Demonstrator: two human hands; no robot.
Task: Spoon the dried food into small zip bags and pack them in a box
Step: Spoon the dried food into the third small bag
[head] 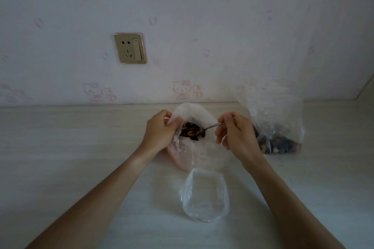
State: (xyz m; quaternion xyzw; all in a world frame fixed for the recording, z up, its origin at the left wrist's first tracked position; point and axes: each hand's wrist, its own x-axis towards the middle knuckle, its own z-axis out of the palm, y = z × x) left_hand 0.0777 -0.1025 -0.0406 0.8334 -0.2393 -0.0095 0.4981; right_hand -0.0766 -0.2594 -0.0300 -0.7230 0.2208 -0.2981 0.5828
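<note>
My left hand (159, 130) pinches the rim of a small translucent zip bag (202, 119) and holds its mouth open above the table. My right hand (235, 130) grips a metal spoon (214, 126) whose bowl reaches into the bag's mouth. Dark and tan dried food (190, 132) lies at the spoon's tip inside the bag. A large clear plastic bag (277, 119) with more dried food at its bottom stands to the right, just behind my right hand. Under the zip bag a pinkish container (179, 157) shows; whether it is the box I cannot tell.
A clear empty plastic bag or tub (205, 194) lies on the pale wooden table (81, 147) between my forearms. The wall stands close behind, with a power socket (130, 48) up left and cartoon stickers along its base.
</note>
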